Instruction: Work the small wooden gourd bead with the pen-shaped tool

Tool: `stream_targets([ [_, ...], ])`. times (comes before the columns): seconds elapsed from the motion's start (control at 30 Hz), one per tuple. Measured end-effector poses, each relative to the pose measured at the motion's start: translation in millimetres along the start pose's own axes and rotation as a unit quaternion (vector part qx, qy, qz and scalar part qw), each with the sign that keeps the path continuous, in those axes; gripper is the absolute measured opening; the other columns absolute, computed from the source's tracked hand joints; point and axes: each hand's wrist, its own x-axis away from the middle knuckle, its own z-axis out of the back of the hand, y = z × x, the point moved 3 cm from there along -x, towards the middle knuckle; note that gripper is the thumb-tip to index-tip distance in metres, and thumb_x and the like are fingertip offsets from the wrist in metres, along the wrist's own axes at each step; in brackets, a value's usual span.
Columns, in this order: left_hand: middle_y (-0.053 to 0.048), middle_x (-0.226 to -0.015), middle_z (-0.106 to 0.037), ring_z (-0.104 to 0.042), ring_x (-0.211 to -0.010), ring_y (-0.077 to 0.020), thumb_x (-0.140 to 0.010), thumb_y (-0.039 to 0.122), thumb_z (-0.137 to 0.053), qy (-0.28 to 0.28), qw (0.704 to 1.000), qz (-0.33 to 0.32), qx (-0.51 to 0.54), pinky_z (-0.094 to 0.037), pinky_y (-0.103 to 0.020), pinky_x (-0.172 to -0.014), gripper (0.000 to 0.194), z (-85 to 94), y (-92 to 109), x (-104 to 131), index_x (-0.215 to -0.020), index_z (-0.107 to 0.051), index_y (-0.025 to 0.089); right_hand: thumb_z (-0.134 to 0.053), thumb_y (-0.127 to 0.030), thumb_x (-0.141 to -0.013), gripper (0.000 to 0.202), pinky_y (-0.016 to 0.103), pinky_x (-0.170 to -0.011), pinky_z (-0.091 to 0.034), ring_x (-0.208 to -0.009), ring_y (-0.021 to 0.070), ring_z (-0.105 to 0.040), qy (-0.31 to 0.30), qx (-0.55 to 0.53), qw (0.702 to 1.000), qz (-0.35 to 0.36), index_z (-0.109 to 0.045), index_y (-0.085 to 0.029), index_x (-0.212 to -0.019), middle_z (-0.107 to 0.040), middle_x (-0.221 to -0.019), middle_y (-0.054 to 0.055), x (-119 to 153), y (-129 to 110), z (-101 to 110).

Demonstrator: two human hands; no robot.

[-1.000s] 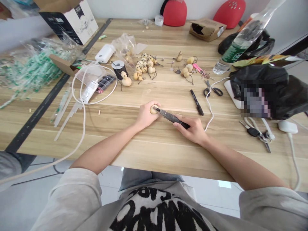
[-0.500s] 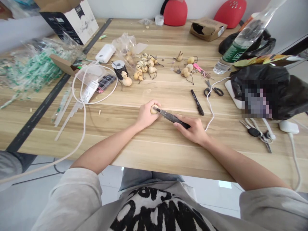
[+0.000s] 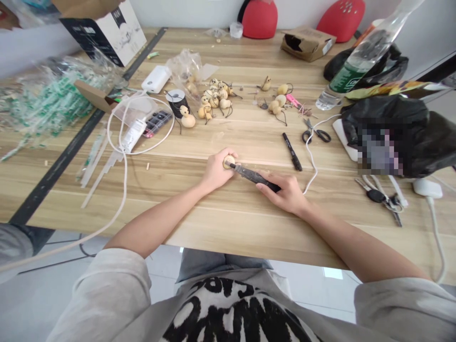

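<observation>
Near the front middle of the table, my left hand [image 3: 218, 172] is closed around a small pale gourd [image 3: 228, 160], leaving one rounded end showing. My right hand [image 3: 285, 191] grips a dark pen-shaped electric tool [image 3: 253, 175]. Its narrow tip meets the exposed end of the gourd, and a white cable [image 3: 310, 178] emerges beside my right hand. Most of the gourd is hidden by my left fingers. Beyond my hands lies a cluster of small gourds [image 3: 213, 99], several with black cords. Another gourd with a drawn face [image 3: 188, 119] stands by a black cord spool [image 3: 177, 102].
To the right lie a black marker [image 3: 292, 152], scissors [image 3: 316, 132], keys [image 3: 381, 195] and a black plastic bag [image 3: 388, 109]. A water bottle [image 3: 347, 76] stands behind them. Green-and-white packets [image 3: 57, 97], a looped white cable [image 3: 124, 185] and a box [image 3: 119, 33] occupy the left.
The tool's tip has shifted very slightly down on the gourd's end. Both hands keep their hold and almost the same position.
</observation>
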Motion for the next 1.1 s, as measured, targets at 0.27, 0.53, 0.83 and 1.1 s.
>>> stream_targets([
  [0.27, 0.003, -0.067, -0.060, -0.049, -0.059, -0.0096, -0.067, 0.023, -0.064, -0.002, 1.000, 0.005, -0.012, -0.039, -0.021, -0.060, 0.019, 0.1, -0.7, 0.0, -0.086, -0.061, 0.017, -0.055, -0.031, -0.088, 0.036, 0.029, -0.072, -0.053, -0.080, 0.0204, -0.070, -0.006, -0.002, 1.000, -0.003, -0.066, -0.016, -0.118, -0.074, -0.090, 0.007, 0.3, 0.9, -0.3],
  [0.53, 0.002, -0.069, -0.063, -0.050, -0.059, -0.0101, -0.069, 0.025, -0.064, -0.005, 1.000, 0.005, -0.012, -0.040, -0.022, -0.061, 0.019, -0.2, -1.2, 0.4, -0.086, -0.061, 0.018, -0.054, -0.034, -0.088, 0.036, 0.029, -0.073, -0.054, -0.079, 0.0199, -0.070, -0.008, 0.002, 1.000, -0.009, -0.066, -0.018, -0.119, -0.074, -0.090, 0.006, -0.3, -0.3, 0.4],
  [0.83, 0.003, -0.067, -0.061, -0.050, -0.058, -0.0096, -0.066, 0.020, -0.063, -0.008, 1.000, 0.012, -0.013, -0.039, -0.021, -0.059, 0.020, -0.4, -0.5, 0.6, -0.086, -0.062, 0.017, -0.054, -0.032, -0.088, 0.036, 0.029, -0.073, -0.054, -0.080, 0.0205, -0.070, -0.007, -0.001, 1.000, -0.008, -0.065, -0.018, -0.119, -0.074, -0.091, 0.006, 0.2, 1.3, -0.1],
  [1.1, 0.000, -0.076, -0.066, -0.054, -0.064, -0.0104, -0.066, 0.021, -0.064, -0.002, 1.000, 0.011, -0.002, -0.042, -0.022, -0.065, 0.018, 0.2, 2.1, -0.2, -0.084, -0.062, 0.017, -0.054, -0.033, -0.089, 0.036, 0.029, -0.070, -0.053, -0.076, 0.0192, -0.069, 0.002, -0.003, 1.000, -0.015, -0.065, -0.017, -0.120, -0.074, -0.088, 0.006, -0.1, 0.9, 0.3],
])
